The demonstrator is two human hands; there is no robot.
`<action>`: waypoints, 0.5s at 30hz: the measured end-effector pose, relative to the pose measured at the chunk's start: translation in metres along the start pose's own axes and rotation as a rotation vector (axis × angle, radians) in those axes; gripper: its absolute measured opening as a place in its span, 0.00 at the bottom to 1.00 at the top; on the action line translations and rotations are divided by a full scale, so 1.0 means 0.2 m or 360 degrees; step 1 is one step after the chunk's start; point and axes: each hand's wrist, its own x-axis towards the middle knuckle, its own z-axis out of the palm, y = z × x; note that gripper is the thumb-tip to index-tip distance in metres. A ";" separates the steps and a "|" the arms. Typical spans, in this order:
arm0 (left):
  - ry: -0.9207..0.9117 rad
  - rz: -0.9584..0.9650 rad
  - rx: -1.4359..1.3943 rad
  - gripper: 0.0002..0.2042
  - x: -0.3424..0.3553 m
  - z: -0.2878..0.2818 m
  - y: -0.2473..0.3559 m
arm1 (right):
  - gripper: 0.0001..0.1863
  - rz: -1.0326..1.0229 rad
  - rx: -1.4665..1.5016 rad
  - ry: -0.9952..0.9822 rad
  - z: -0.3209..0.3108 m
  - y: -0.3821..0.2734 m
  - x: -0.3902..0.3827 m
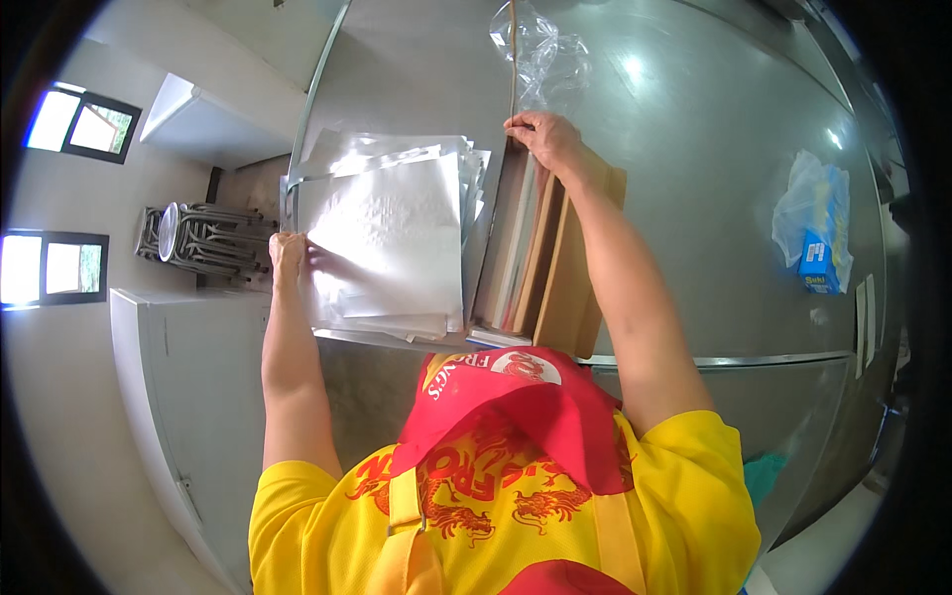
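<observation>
Left hand (288, 248), at the 9 o'clock edge of the stack of silvery foil sheets (392, 238): its fingers lie flat and together on the top sheet, steadying the pile. The stack rests on the steel counter (694, 198), its near edge overhanging the counter's front lip. Just beside it, toward 3 o'clock, stands a brown cardboard box (555, 268) holding upright boards and sheets. Right hand (543, 139), at the box's 12 o'clock end: its fingers curl over and grip the top edges of the upright contents. Crumpled clear plastic wrap (540, 50) lies just beyond this hand. A blue-and-clear packet (818, 233) lies well apart at 3 o'clock. The step in hand appears to be sorting or drawing sheets between box and stack. The next move likely calls for separating one sheet cleanly while the left hand keeps the pile from sliding off the lip.
</observation>
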 end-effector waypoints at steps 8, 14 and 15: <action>0.0768 0.0439 0.0565 0.21 -0.44 0.10 0.36 | 0.10 0.0066 0.0000 -0.0014 -0.02 0.01 -0.01; -0.0073 0.1648 -0.0093 0.12 -1.36 0.43 1.04 | 0.11 -0.0001 0.0018 0.0014 -0.01 0.01 -0.01; -0.0140 0.1728 0.0018 0.13 -1.47 0.42 1.15 | 0.11 0.0022 0.0020 0.0008 -0.01 0.00 -0.02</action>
